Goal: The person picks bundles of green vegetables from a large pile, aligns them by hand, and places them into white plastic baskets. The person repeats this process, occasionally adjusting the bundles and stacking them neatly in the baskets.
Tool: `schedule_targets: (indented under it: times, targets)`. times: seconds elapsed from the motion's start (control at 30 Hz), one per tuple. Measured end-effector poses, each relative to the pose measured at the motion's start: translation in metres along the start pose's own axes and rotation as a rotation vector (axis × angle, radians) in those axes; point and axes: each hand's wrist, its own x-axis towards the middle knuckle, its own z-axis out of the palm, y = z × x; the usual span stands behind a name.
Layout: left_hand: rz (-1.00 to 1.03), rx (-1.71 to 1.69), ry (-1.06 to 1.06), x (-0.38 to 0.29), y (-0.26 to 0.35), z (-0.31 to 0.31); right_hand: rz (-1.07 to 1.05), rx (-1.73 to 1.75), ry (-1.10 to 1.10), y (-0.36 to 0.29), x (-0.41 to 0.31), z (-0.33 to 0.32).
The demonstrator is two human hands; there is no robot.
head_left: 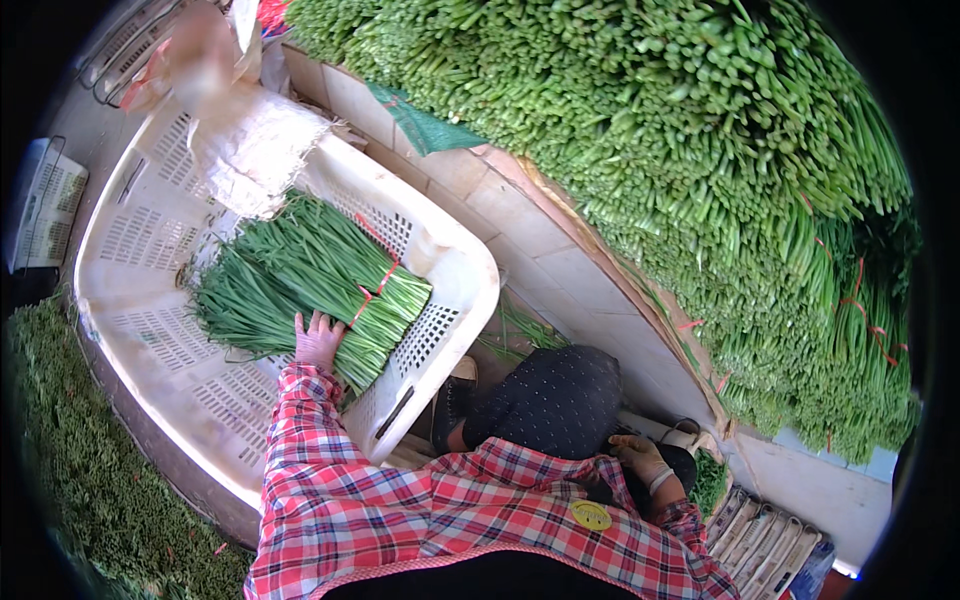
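My left hand (pixel 318 341) rests on bundles of Chinese chives (pixel 300 277), its fingers spread over the leaves near the pale cut stems. Red ties (pixel 367 298) bind the bundles. They lie on their side inside a large white perforated plastic basket (pixel 112 289), their cut ends towards its near right corner. At the right, beside my dark dotted trouser leg (pixel 551 401), is my right hand (pixel 636 459). It looks to be in a thin glove, with its fingers partly curled. Whether anything is in it cannot be made out.
Stacked green stalks (pixel 615 135) rise behind a low tiled wall (pixel 517 202). A white woven sack (pixel 251 146) hangs over the basket's far end. More greens (pixel 82 457) lie at left, near another white basket (pixel 52 202). Stacked crates (pixel 765 544) stand at lower right.
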Motion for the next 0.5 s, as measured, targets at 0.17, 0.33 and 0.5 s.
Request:
schedule_targets:
  times: [0.17,0.33,0.5]
  targets:
    - [-0.379,-0.124,0.034,-0.039,-0.011,-0.020,-0.035,-0.031,-0.081,-0.013,0.022,0.013]
    - [-1.548,-1.768,0.243,-0.034,0.002,0.022,-0.025,-0.099,-0.105,-0.015,0.017,0.022]
    - [-1.404,-0.415,0.508,-0.014,-0.010,-0.002,-0.064,-0.234,0.030,-0.019,0.008,0.022]
